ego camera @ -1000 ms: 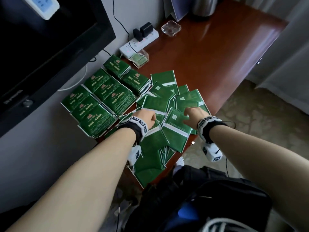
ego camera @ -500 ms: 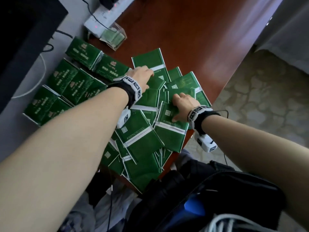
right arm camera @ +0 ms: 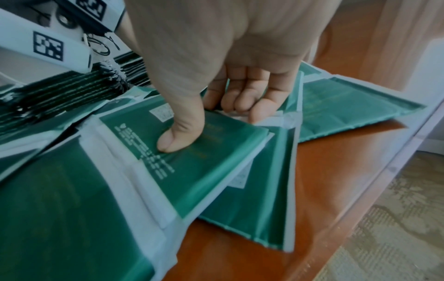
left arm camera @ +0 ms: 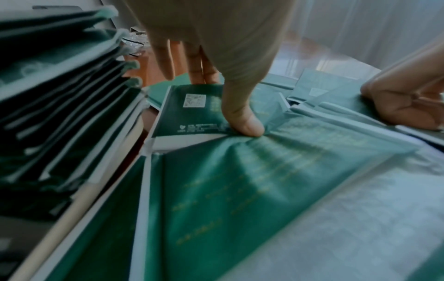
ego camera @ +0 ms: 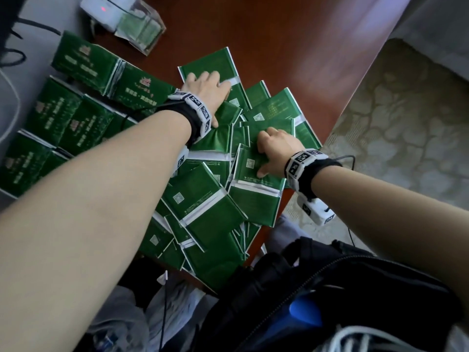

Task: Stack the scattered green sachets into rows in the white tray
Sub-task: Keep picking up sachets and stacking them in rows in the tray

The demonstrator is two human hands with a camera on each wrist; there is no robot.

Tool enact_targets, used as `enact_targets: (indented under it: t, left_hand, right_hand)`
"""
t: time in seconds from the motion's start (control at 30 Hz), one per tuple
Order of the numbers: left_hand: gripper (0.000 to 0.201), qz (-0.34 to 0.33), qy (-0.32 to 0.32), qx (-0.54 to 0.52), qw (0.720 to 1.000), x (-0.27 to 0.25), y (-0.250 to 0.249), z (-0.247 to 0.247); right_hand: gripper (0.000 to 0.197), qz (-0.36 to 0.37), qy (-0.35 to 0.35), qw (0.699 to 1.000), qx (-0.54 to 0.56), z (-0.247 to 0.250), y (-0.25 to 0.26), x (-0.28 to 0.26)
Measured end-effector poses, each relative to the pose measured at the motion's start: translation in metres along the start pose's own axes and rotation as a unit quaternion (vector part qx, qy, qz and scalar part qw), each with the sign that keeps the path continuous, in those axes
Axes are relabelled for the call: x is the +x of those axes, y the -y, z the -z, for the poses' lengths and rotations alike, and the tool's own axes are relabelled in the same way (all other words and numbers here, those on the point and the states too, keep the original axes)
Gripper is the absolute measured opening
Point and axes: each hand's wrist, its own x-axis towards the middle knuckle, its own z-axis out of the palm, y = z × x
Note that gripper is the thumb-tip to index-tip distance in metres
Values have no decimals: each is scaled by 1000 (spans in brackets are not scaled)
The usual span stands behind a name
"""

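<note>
Loose green sachets (ego camera: 203, 207) lie heaped over the near end of the red-brown table (ego camera: 291, 47). Rows of stacked sachets (ego camera: 71, 118) fill the white tray (left arm camera: 79, 199) to the left. My left hand (ego camera: 203, 85) reaches over the heap, its fingers spread flat on a far sachet (ego camera: 215, 62). In the left wrist view its thumb (left arm camera: 242, 121) presses on a sachet's edge. My right hand (ego camera: 269, 148) pinches a sachet (right arm camera: 192, 161) at the heap's right side, thumb (right arm camera: 177, 138) on top and fingers (right arm camera: 242, 98) curled at its far edge.
A white power strip (ego camera: 101, 8) and a clear glass dish (ego camera: 139, 29) stand at the back left. Cables (ego camera: 12, 54) run along the wall. The table edge runs close on the right, above patterned carpet (ego camera: 393, 135). A black bag (ego camera: 330, 288) sits below the near edge.
My left hand has moved forward from the near part of the heap to the far sachet. The right hand stayed on the heap's right side. The head view has tilted down and closer.
</note>
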Motion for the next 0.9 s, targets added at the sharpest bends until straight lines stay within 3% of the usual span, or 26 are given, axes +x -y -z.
enact_targets:
  t: [0.1,0.3,0.5,0.67,0.9]
  left_hand:
    - [74,8,-15,13,1000,-1,3,-1]
    - [54,37,-32,33,998,-15,-3,-5]
    - [46,117,-12,-50,992,-26,-8,8]
    - [29,139,-32,-92,986,-19,-8,37]
    - [34,181,-19,-146,972,38,-11,78]
  right_hand:
    - [71,-7,-8,1000,-5,-1,3,-4]
    - [62,-12,-38,999,-7,-9,10,-18]
    - [53,5,-41,999,-16,3,6,-23]
    - [36,-10,-31,999,7,40,-24,-9]
    - [38,20,20,999,-30,123,-88,70]
